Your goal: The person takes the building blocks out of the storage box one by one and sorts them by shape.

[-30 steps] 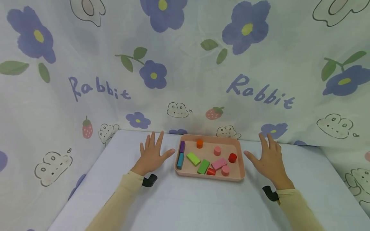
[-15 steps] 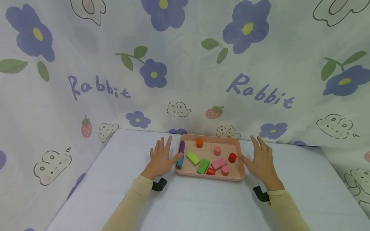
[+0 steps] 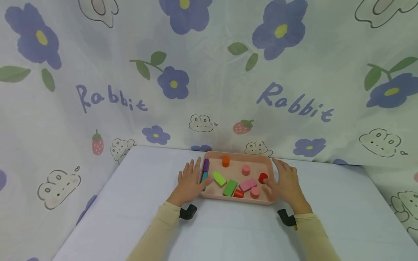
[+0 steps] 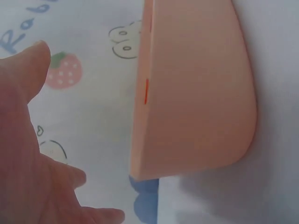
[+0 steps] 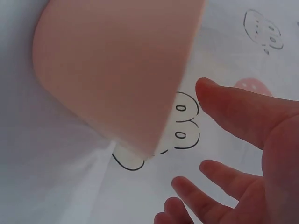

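A shallow pink tray (image 3: 236,200) stands on the white table and holds several coloured blocks. My left hand (image 3: 188,184) is at its left side, fingers spread, thumb reaching over the rim near the blue block (image 3: 204,178). On the opposite side, my right hand (image 3: 289,185) has its thumb over the rim by a red cylinder (image 3: 262,177), its fingers gently bent. The left wrist view shows the tray's outer wall (image 4: 201,93) with a gap to the fingers. In the right wrist view, the thumb and fingers also look apart from the tray wall (image 5: 117,60).
Inside the tray lie a purple block (image 3: 205,165), an orange cylinder (image 3: 225,161), a lime block (image 3: 220,179), a green block (image 3: 230,188), a pink block (image 3: 248,185) and more cylinders. A patterned cloth (image 3: 215,90) hangs behind the table.
Both hands have moved inward, the left one rightward and the right one leftward, from beside the tray to its two short sides. The tray and blocks stay in place.
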`<action>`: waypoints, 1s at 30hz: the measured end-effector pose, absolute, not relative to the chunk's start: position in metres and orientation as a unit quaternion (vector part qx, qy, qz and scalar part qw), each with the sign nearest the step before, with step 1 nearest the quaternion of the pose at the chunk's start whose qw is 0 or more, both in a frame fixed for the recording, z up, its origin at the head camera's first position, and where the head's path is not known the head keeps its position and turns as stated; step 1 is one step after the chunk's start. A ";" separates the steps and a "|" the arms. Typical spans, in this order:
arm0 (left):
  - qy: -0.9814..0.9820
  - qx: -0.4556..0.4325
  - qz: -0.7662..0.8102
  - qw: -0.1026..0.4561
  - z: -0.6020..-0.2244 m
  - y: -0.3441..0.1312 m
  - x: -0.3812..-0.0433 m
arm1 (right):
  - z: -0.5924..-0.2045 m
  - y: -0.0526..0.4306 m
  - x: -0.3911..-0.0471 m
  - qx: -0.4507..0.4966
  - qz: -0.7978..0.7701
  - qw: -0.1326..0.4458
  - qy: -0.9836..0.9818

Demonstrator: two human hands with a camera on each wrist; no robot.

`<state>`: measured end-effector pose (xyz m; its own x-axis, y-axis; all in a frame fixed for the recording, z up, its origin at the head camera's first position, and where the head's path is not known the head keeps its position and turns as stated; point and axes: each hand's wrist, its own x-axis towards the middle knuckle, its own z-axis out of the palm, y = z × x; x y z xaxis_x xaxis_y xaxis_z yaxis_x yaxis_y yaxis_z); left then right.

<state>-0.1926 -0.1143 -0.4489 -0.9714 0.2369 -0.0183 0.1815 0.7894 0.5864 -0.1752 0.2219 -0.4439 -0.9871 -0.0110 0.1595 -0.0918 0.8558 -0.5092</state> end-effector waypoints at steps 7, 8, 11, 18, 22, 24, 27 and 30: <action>0.936 0.119 0.328 0.051 -0.458 -0.109 -0.187 | -0.450 0.214 -0.178 0.039 0.263 0.076 -0.961; 0.934 0.120 0.331 0.054 -0.459 -0.108 -0.186 | -0.451 0.213 -0.178 0.043 0.254 0.077 -0.963; 0.932 0.121 0.336 0.061 -0.462 -0.104 -0.185 | -0.451 0.210 -0.179 0.045 0.244 0.079 -0.965; 0.932 0.118 0.336 0.073 -0.468 -0.099 -0.182 | -0.456 0.203 -0.180 0.017 0.236 0.051 -0.970; 0.931 0.116 0.337 0.072 -0.469 -0.098 -0.181 | -0.459 0.201 -0.180 0.013 0.215 0.058 -0.975; 0.931 0.115 0.339 0.070 -0.470 -0.098 -0.182 | -0.461 0.199 -0.180 0.011 0.208 0.059 -0.976; 0.932 0.113 0.338 0.067 -0.471 -0.099 -0.182 | -0.464 0.198 -0.181 0.008 0.200 0.053 -0.978; 0.934 0.109 0.335 0.067 -0.473 -0.098 -0.183 | -0.467 0.197 -0.183 0.009 0.191 0.054 -0.980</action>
<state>-0.1828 -0.0985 -0.4726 -0.9672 0.2488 -0.0520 0.1591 0.7522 0.6394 -0.1828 0.1971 -0.4670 -0.9941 0.0027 0.1087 -0.0384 0.9266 -0.3740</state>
